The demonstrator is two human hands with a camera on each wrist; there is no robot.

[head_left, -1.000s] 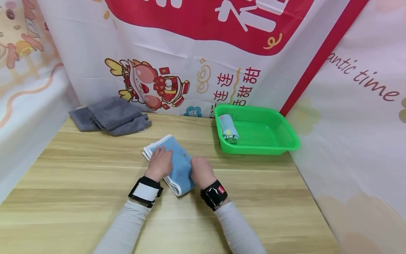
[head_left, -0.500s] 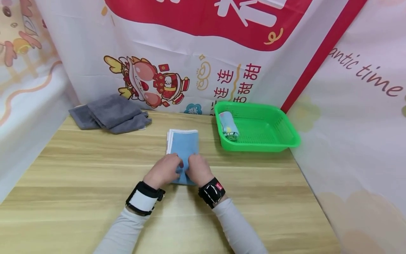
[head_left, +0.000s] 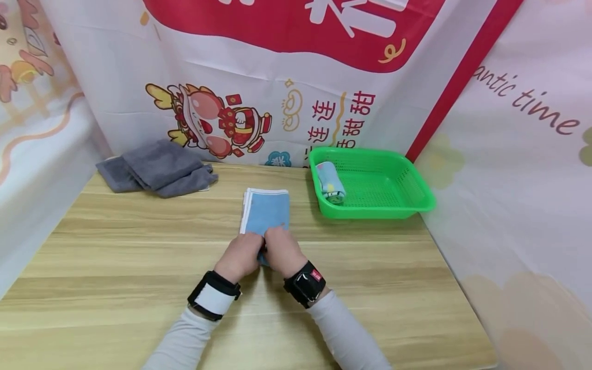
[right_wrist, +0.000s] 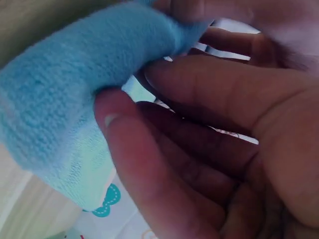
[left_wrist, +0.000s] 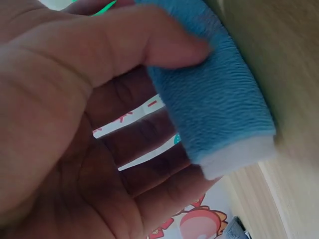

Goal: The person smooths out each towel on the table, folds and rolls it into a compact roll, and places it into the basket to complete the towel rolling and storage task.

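A light blue towel (head_left: 267, 209) with white edging, folded into a narrow strip, lies on the wooden table in front of the person. Both hands meet at its near end. My left hand (head_left: 240, 255) pinches the towel's near edge; in the left wrist view the thumb lies on the blue towel (left_wrist: 214, 99) and the other fingers are behind it. Close beside it, my right hand (head_left: 283, 251) holds the same end. Its thumb and fingertips press into the fuzzy towel (right_wrist: 60, 79) in the right wrist view, where the towel bends upward. The hands hide much of the near end from above.
A green plastic basket (head_left: 370, 213) stands at the back right, with a rolled patterned towel (head_left: 331, 181) along its left side. Folded grey towels (head_left: 162, 165) lie at the back left of the wooden table (head_left: 115, 267). Printed cloth (head_left: 259, 64) hangs behind.
The blue towel has turned from slanting to pointing straight away from the person. Both hands have come together at its near end and now grip it there.
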